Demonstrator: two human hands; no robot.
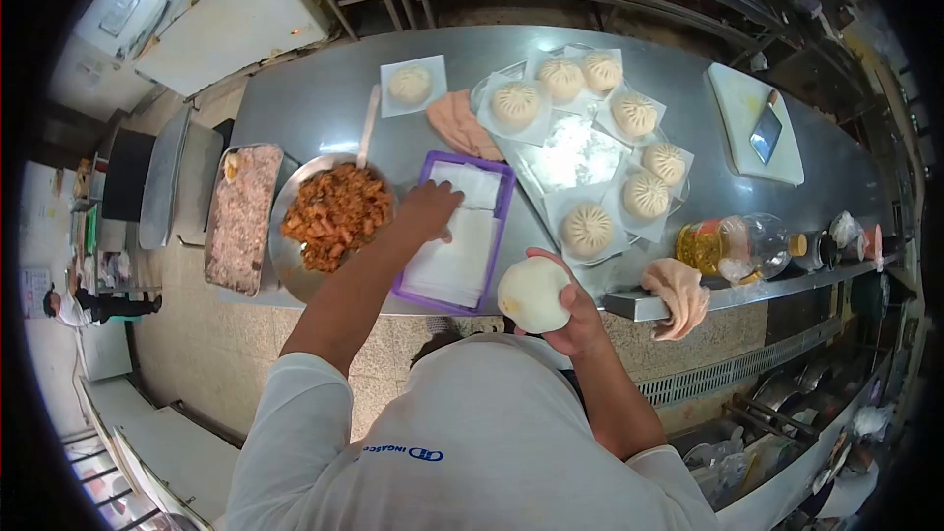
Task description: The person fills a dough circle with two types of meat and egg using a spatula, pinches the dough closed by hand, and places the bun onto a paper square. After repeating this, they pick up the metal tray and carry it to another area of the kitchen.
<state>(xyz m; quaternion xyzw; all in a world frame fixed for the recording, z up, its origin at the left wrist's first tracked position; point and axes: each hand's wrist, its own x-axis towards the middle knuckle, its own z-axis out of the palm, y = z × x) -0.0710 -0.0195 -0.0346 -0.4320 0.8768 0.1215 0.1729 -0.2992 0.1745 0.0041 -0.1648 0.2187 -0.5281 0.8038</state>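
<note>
My right hand point(570, 320) holds a smooth round ball of white dough point(534, 295) near the table's front edge. My left hand point(431, 212) reaches over a purple tray point(505, 199) of white paper squares point(452, 261), fingers bent down at the paper; whether they pinch a sheet is unclear. Left of the tray stands a metal bowl of reddish-brown filling point(339, 216) with a long-handled spoon point(369, 128). Pleated buns point(588, 229) on paper squares ring a floured tray at the right. One more bun point(410, 85) sits on paper behind the purple tray.
A tray of pale minced filling point(243, 216) is at the left. To the right are oil bottles point(723, 244), a cloth point(677, 297) and a white board point(752, 123) with a phone point(766, 133). Another cloth point(462, 125) lies mid-table. A person point(98, 303) stands far left.
</note>
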